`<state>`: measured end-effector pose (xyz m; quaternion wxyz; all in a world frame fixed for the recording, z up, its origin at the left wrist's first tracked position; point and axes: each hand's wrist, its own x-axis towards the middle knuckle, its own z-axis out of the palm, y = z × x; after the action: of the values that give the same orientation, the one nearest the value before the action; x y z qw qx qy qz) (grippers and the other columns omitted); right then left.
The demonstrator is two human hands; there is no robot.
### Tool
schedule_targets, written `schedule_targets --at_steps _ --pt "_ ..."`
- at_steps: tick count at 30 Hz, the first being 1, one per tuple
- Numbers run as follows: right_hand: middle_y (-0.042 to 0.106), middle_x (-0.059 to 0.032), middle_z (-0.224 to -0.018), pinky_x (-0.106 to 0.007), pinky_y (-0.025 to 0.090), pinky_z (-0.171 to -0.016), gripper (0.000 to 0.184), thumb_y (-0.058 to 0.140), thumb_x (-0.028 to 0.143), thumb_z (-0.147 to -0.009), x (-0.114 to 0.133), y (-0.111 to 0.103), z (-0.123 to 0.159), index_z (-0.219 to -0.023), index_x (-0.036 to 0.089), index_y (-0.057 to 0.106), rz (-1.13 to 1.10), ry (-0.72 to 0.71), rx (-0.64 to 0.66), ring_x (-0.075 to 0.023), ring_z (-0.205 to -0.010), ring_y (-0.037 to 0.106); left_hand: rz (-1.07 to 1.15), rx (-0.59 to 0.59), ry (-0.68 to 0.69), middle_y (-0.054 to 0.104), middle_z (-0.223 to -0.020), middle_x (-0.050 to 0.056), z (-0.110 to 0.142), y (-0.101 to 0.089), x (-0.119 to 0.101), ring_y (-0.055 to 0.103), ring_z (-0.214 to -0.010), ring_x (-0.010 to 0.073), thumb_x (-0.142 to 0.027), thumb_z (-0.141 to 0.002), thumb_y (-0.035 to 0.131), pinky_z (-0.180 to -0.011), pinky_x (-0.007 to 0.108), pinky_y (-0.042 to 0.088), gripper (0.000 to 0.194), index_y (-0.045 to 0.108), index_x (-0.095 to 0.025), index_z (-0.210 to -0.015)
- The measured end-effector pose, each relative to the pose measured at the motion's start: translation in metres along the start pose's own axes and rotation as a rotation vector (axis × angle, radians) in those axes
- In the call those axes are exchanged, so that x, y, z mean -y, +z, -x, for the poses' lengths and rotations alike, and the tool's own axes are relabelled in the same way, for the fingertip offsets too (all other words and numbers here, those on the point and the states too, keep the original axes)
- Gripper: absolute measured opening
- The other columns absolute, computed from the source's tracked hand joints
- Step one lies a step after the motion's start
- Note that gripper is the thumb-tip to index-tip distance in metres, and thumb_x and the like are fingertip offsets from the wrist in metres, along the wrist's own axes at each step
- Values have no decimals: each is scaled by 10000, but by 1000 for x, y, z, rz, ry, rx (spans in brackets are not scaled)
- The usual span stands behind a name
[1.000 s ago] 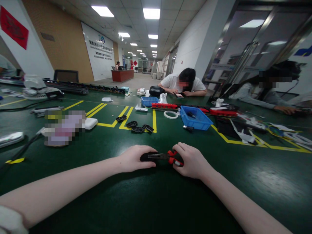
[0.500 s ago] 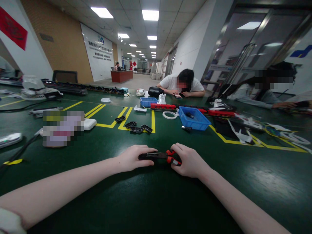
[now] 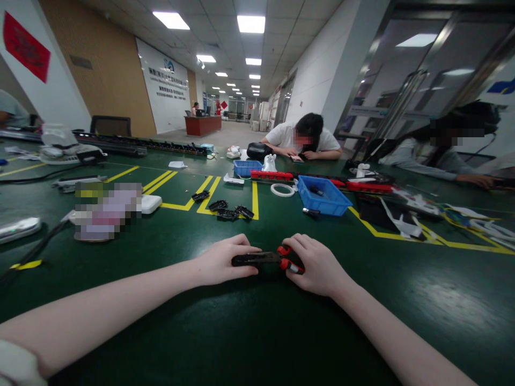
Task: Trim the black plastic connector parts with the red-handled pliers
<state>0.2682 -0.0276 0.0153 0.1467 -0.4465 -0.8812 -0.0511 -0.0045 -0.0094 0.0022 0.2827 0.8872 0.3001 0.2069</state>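
Low over the green table, my left hand [image 3: 221,260] pinches a small black part [image 3: 240,260] between thumb and fingers. My right hand [image 3: 319,266] is closed round the red and black handles of a pair of pliers [image 3: 288,265]. The dark jaws point left and meet the black part; whether they grip it I cannot tell. Beyond my hands lie several black plastic pieces [image 3: 227,214], close together near the yellow tape lines.
A blue bin [image 3: 328,199] with dark items stands to the right, beside a white ring [image 3: 282,190]. Behind it is a red strip-like piece [image 3: 271,175]. A blurred-out phone-like object [image 3: 108,217] and a white case [image 3: 150,204] lie left. Across the table, a person [image 3: 301,142] leans over a phone.
The camera view has shifted slightly, moving everything a little to the right. The red handles look a bit farther apart. Both hands keep their hold.
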Motion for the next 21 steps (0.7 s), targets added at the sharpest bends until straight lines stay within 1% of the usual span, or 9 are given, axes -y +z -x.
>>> schedule_targets --at_steps 4,6,8,12,17,19,21 --pt "626 -126 -1167 -429 474 -903 457 628 244 -755 -2 3 0 -1204 174 577 80 -27 -56 -284 -1063 572 -45 14 9 568 -1076 51 -1 0 1 609 -947 213 -423 -912 646 -844 331 489 366 656 -253 -1236" --pt "616 -135 -1205 -455 439 -973 452 606 191 -758 -3 4 0 -1209 169 580 105 -17 -75 -298 -1130 545 -85 10 20 569 -1080 60 -1 1 0 599 -952 220 -432 -910 645 -836 335 487 367 661 -236 -1220" --pt "615 -136 -1208 -464 418 -1000 433 593 160 -757 -6 5 0 -1190 167 589 110 12 -79 -301 -1151 533 -129 0 34 573 -1089 68 0 2 -1 589 -961 227 -428 -919 633 -842 347 484 378 646 -230 -1241" --pt "638 -115 -1127 -430 450 -923 349 610 196 -770 -8 6 0 -1118 180 607 82 64 -61 -282 -1067 565 -202 -13 54 575 -1105 80 0 3 -1 576 -975 235 -412 -939 607 -869 369 477 390 617 -221 -1279" --pt "653 -85 -1053 -363 462 -774 230 634 288 -807 -5 4 0 -1017 195 618 90 55 -48 -237 -918 603 -248 -29 75 585 -1133 91 0 4 -1 573 -990 241 -378 -962 566 -892 384 475 377 587 -206 -1297" --pt "657 -83 -1020 -353 454 -739 241 636 376 -834 -5 4 0 -992 195 621 96 49 -62 -228 -878 606 -251 -32 74 591 -1126 90 0 4 -2 574 -985 240 -354 -970 553 -884 385 478 357 584 -205 -1293" --pt "661 -83 -982 -352 446 -719 320 632 488 -841 -6 3 -1 -976 198 626 90 43 -69 -228 -855 606 -259 -34 76 593 -1133 90 0 4 -2 574 -987 240 -335 -975 545 -886 389 478 346 580 -206 -1295"
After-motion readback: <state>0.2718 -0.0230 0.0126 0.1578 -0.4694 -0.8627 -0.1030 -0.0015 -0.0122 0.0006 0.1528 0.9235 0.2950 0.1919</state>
